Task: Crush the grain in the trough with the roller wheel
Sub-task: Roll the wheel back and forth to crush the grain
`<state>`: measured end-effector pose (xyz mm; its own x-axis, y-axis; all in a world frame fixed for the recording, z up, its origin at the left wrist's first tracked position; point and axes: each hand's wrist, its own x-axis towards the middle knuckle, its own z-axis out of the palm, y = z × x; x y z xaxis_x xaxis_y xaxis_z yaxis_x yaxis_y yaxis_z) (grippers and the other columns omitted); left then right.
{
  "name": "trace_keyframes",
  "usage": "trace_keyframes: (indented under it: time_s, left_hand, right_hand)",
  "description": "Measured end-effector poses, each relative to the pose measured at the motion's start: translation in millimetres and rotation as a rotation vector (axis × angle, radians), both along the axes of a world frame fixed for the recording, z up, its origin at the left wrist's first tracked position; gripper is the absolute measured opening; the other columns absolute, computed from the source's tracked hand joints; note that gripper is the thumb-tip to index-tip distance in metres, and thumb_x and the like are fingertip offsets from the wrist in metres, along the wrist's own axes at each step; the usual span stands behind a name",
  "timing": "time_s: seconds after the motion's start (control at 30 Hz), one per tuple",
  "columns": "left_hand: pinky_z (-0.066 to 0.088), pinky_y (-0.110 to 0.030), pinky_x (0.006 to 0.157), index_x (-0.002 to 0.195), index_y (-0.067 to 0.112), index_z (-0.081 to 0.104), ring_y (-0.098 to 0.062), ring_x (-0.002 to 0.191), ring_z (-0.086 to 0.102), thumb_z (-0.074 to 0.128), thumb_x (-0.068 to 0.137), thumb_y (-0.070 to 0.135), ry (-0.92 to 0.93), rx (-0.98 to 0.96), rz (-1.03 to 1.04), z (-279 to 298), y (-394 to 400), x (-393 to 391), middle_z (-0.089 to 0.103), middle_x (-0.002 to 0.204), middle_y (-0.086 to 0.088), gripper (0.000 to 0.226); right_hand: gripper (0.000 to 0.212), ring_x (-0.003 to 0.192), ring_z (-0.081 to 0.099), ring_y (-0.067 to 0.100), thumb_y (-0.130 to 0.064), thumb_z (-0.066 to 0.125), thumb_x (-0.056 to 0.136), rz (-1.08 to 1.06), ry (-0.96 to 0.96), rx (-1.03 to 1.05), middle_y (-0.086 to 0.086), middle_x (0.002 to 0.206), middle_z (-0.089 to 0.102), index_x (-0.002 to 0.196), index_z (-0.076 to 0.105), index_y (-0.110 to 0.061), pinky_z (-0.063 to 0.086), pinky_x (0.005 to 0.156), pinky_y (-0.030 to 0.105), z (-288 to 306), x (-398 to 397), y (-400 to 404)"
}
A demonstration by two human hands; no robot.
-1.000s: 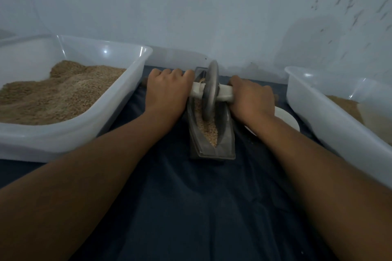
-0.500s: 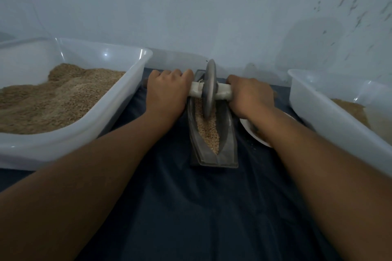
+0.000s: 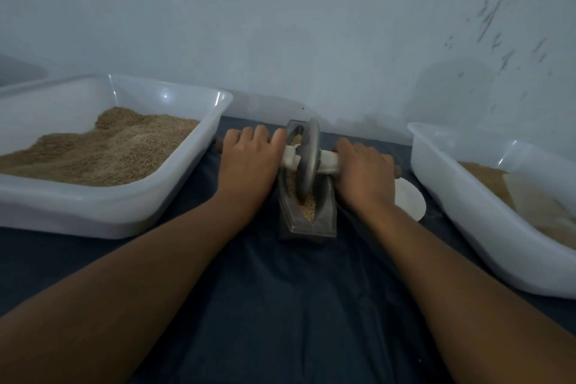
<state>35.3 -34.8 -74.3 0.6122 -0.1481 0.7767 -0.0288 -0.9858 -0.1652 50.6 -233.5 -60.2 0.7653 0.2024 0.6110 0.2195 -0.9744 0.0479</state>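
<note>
I am in the middle of the crushing step. My left hand (image 3: 247, 162) is wrapped round the left end of the handle (image 3: 329, 160), and my right hand (image 3: 364, 173) grasps the right end, so both fists are clenched on the 1 bar that runs through the wheel (image 3: 308, 162). The wheel stands upright in the centre of the frame, its lower edge down in the trough (image 3: 324, 215), which sits on the dark cloth (image 3: 280, 305) and points away from me. The grain (image 3: 308, 206) lies in the groove; what I can see at the near end looks mostly whole, so I judge the work far from done.

Next I would roll the wheel toward the near end of the trough, pressing evenly with both hands so it stays upright and does not ride up the sides or throw grain out.

At the left of the frame a white tub (image 3: 162, 196) holds a heap of grain; at the right a second tub (image 3: 467, 227) holds some too, and a small white dish (image 3: 410, 201) lies just beside my right wrist.
</note>
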Motion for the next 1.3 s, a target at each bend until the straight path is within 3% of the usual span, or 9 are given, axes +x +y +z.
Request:
trace_keyframes:
  time_s: [0.43,0.6,1.07,1.3]
  left_hand:
    - [0.039,-0.040,0.077,0.101,0.016,0.051,-0.027,0.079,0.052,0.059,0.087,0.013,-0.014,-0.039,-0.031,0.8,-3.2,-27.3,0.054,0.087,-0.005,0.017]
    - [0.039,-0.040,0.073,0.094,0.016,0.051,-0.027,0.074,0.051,0.054,0.086,0.010,-0.075,-0.037,-0.018,-1.8,-3.0,-25.7,0.053,0.081,-0.005,0.011]
    - [0.036,-0.038,0.070,0.090,0.019,0.053,-0.025,0.070,0.056,0.053,0.089,0.014,0.019,-0.048,0.002,3.1,-1.5,8.5,0.058,0.077,-0.002,0.006]
    - [0.029,-0.036,0.069,0.090,0.019,0.056,-0.025,0.069,0.058,0.050,0.089,0.011,0.063,-0.024,0.016,7.7,1.1,28.1,0.061,0.078,-0.001,0.010]
  right_hand:
    - [0.011,0.089,0.046,0.022,-0.021,0.058,0.093,0.019,-0.021,0.045,-0.002,0.093,0.052,0.101,0.050,-0.024,0.022,0.077,0.036,-2.5,-38.7,-4.2]
    - [0.010,0.090,0.047,0.024,-0.021,0.058,0.094,0.007,-0.019,0.055,-0.001,0.094,0.053,0.100,0.050,-0.023,0.032,0.082,0.040,-3.5,-38.3,-2.5]
    - [0.007,0.073,0.037,0.022,-0.015,0.056,0.092,-0.032,-0.013,0.018,-0.004,0.080,0.046,0.095,0.052,-0.019,0.022,0.072,0.037,-1.4,6.8,0.1]
    - [0.005,0.074,0.050,0.027,-0.020,0.056,0.096,-0.024,-0.003,-0.011,0.003,0.088,0.062,0.101,0.054,-0.020,0.025,0.071,0.038,1.1,29.2,1.3]
